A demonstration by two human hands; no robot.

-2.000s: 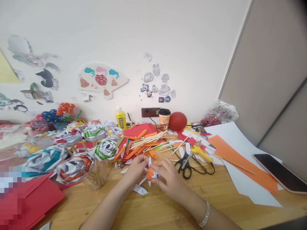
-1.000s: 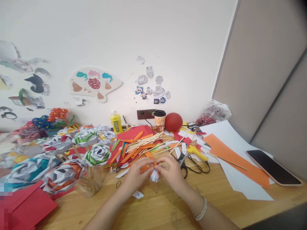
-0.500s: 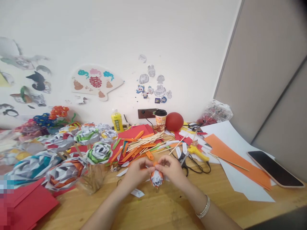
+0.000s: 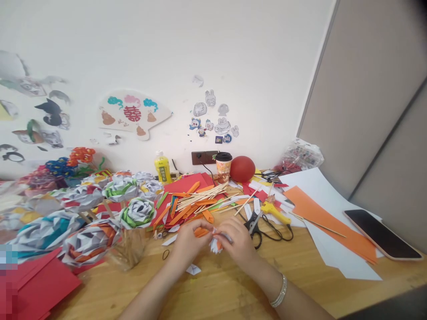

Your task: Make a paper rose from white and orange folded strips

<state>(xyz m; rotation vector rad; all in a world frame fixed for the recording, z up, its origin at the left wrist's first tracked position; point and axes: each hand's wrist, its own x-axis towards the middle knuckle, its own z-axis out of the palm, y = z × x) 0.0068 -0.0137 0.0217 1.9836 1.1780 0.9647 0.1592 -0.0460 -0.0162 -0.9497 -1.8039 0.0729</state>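
On the head camera I see both hands meeting low over the wooden table (image 4: 213, 293). The left hand (image 4: 188, 242) pinches an orange paper strip (image 4: 201, 232). The right hand (image 4: 236, 244) grips a small white and orange paper bud (image 4: 215, 243), just in front of the scissors (image 4: 255, 224). I judge the bud only partly built. It is far smaller than the finished paper flowers (image 4: 90, 238) on the left, and a folded white piece (image 4: 193, 269) lies loose near the left wrist.
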